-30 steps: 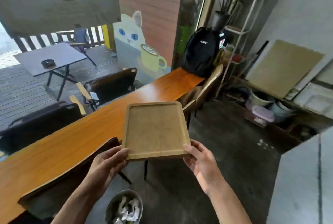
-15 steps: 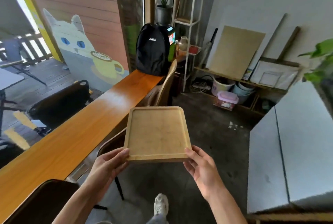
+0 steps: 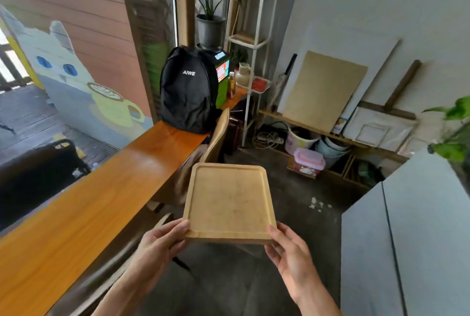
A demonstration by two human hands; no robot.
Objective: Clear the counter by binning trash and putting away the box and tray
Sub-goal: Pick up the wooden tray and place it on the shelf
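Note:
A square wooden tray (image 3: 230, 201) with a raised rim is held level in front of me, above the dark floor and to the right of the long orange wooden counter (image 3: 84, 214). My left hand (image 3: 160, 247) grips the tray's near left corner. My right hand (image 3: 290, 252) grips its near right corner. The tray holds nothing. No box or trash bin is in view.
A black backpack (image 3: 188, 91) stands at the counter's far end, with a wooden chair (image 3: 218, 132) beside it. A white shelf rack (image 3: 251, 43), buckets (image 3: 300, 137), a pink-lidded container (image 3: 309, 161) and leaning boards (image 3: 323, 89) line the far wall. A grey cabinet (image 3: 417, 239) fills the right.
My view has swung right, away from the counter and the bin on the floor, toward the far wall and grey cabinet. Both hands keep the same hold on the tray.

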